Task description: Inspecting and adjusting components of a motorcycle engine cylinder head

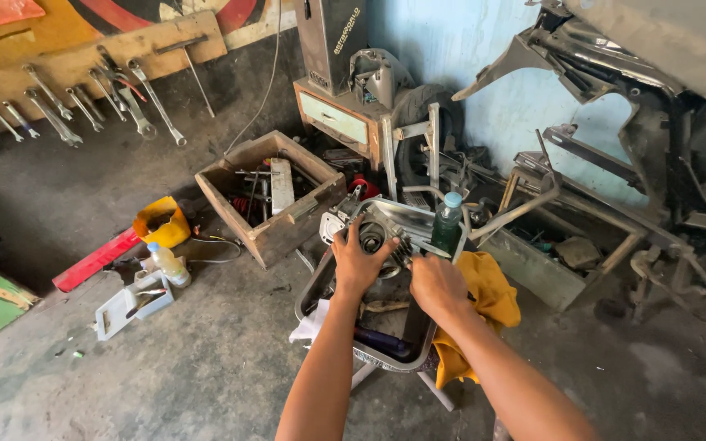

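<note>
Engine casing [373, 233], a grey cast-metal part that looks heavy, rigid and probably oily, sits in a metal tray [314, 287] on the workshop floor. The left hand [356, 263] wraps curled fingers around the casing's round housing; the right hand [435, 282] presses closed fingers against its finned edge just beside, though what they pinch cannot be told. Solid rims seem the safest grip. A green bottle [448, 222] stands right of the casing, a yellow rag [492, 294] below it, a wooden parts box [271, 196] to the left.
</note>
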